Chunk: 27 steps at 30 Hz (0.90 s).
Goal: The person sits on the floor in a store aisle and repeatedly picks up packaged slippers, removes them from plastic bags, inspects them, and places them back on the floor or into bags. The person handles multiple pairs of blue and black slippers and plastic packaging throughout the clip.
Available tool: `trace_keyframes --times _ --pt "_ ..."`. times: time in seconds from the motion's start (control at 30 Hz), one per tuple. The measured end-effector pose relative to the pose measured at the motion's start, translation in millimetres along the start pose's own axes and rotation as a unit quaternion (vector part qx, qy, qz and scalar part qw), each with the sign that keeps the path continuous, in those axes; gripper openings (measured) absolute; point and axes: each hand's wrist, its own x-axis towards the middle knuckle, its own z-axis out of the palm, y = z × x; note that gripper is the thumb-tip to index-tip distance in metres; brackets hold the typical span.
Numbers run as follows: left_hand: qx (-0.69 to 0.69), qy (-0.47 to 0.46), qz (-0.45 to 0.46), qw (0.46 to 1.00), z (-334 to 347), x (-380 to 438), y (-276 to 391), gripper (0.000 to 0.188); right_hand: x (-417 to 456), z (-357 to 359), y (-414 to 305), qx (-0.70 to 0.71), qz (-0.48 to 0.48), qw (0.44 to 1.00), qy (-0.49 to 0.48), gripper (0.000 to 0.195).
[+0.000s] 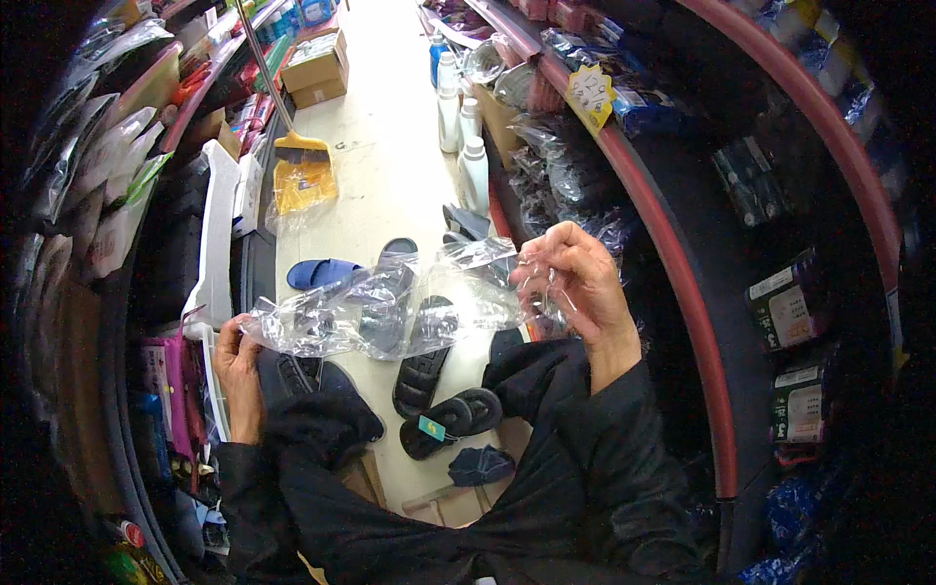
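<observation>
A clear plastic bag (pixel 380 311) is stretched sideways between my two hands, above the floor. My left hand (pixel 238 365) pinches its left end between thumb and fingers. At the right end, my right hand (pixel 574 278) grips the film, and part of the plastic covers its fingers. Below the bag lie a black ridged slipper (pixel 420 380) and a pair of black slippers (pixel 450 424) with a green tag. A blue slipper (pixel 322 274) is on the floor behind the bag, with a grey slipper (pixel 399 247) to its right.
Shelves packed with goods flank the aisle, with a red shelf edge (pixel 658 212) at right. A yellow dustpan (pixel 303 183) with a broom, a cardboard box (pixel 316 73) and white bottles (pixel 474 175) stand farther along. A dark blue crumpled item (pixel 480 466) lies near my legs.
</observation>
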Motion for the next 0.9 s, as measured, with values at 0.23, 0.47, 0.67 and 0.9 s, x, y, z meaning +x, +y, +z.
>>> trace_keyframes --times 0.23,0.47,0.67,0.9 --pt "-0.093 0.022 -0.049 0.994 1 2 2 0.014 -15 -1 2 -0.020 0.048 0.989 -0.139 0.023" --pt "-0.051 -0.032 -0.073 0.995 7 4 -9 0.011 -6 31 22 -0.194 0.167 0.931 -0.262 0.059" --pt "-0.036 -0.075 -0.102 0.991 22 0 4 0.014 10 56 56 -0.274 0.173 0.902 -0.286 0.071" --pt "-0.108 0.072 -0.118 0.985 28 3 2 0.047 -2 82 105 -0.490 -0.012 0.810 -0.322 0.077"
